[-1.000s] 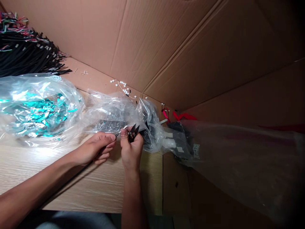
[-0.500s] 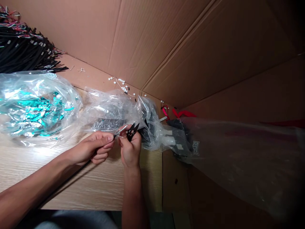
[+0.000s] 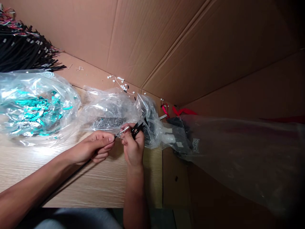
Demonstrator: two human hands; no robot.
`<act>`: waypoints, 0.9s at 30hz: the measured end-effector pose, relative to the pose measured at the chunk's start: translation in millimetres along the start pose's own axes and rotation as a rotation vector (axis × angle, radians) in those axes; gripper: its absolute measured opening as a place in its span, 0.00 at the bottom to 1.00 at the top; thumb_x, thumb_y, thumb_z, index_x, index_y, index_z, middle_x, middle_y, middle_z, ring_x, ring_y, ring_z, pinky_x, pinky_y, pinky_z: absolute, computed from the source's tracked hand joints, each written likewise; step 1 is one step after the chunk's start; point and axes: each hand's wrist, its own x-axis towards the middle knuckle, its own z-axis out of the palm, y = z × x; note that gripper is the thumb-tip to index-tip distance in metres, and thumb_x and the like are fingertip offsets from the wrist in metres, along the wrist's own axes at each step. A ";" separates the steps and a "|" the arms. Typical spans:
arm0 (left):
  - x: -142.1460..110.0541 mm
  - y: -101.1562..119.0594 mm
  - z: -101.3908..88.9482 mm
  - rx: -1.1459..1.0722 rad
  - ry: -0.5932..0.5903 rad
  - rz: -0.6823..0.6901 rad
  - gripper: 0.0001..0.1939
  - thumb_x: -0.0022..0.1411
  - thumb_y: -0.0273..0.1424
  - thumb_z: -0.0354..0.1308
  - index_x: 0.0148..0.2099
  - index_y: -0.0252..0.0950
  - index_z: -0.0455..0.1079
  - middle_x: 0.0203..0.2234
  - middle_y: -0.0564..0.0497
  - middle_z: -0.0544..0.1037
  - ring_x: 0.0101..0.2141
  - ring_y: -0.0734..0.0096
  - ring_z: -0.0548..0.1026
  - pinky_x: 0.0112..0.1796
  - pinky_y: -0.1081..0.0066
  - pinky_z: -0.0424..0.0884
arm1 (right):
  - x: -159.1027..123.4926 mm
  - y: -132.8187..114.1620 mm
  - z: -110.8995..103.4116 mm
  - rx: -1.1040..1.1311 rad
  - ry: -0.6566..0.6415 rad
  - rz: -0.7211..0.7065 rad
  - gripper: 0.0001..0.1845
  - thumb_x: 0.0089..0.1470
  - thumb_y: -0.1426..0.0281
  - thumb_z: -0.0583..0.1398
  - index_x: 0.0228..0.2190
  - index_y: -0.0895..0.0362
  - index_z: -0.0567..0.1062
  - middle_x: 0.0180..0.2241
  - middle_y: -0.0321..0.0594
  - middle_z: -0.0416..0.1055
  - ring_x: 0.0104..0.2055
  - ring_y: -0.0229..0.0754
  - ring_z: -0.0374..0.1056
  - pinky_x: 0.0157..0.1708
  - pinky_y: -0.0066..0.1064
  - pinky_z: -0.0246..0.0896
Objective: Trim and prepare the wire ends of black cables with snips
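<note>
My left hand [image 3: 96, 147] is closed on a thin black cable [image 3: 71, 175] that runs back along my forearm over the wooden table [image 3: 28, 168]. Its bare metal end [image 3: 122, 131] sticks out towards my right hand [image 3: 133, 148]. That hand is closed round small black thread snips [image 3: 137, 126], blades pointing up and to the right, while its fingertips touch the cable's tip. Both hands meet just in front of a clear plastic bag [image 3: 111, 109] with small grey metal parts inside.
A clear bag of teal foil pieces [image 3: 35, 106] lies at the left. A bundle of black cables [image 3: 21, 54] sits at the far left corner. Cardboard walls [image 3: 166, 41] enclose the bench. White bits [image 3: 120, 82] litter the back. A large plastic-wrapped bundle [image 3: 238, 152] fills the right.
The right hand has turned the snips further to the right and moved up a little. The left hand keeps its hold on the cable. The view has shifted slightly downward.
</note>
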 end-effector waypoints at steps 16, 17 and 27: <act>-7.0 4.2 -11.3 -0.147 -0.091 -0.162 0.21 0.67 0.39 0.66 0.26 0.35 0.64 0.13 0.66 0.46 0.12 0.87 0.41 0.13 0.83 0.47 | -2.0 -5.4 -15.0 0.100 -0.431 0.283 0.17 0.50 0.58 0.74 0.35 0.55 0.79 0.26 0.31 0.65 0.21 0.29 0.45 0.19 0.27 0.34; -6.9 4.5 -10.4 -0.142 -0.084 -0.160 0.22 0.67 0.39 0.66 0.26 0.35 0.64 0.13 0.66 0.46 0.12 0.87 0.41 0.13 0.83 0.46 | -2.2 -5.9 -14.1 0.098 -0.419 0.282 0.17 0.50 0.58 0.74 0.35 0.54 0.79 0.26 0.31 0.65 0.21 0.30 0.45 0.19 0.27 0.34; -4.1 6.2 -2.6 0.052 -0.004 -0.042 0.23 0.70 0.44 0.63 0.28 0.36 0.63 0.15 0.63 0.51 0.15 0.84 0.45 0.16 0.80 0.45 | -1.0 0.5 -8.7 -0.034 -0.227 0.178 0.20 0.50 0.55 0.74 0.30 0.55 0.75 0.23 0.29 0.62 0.21 0.30 0.46 0.20 0.28 0.37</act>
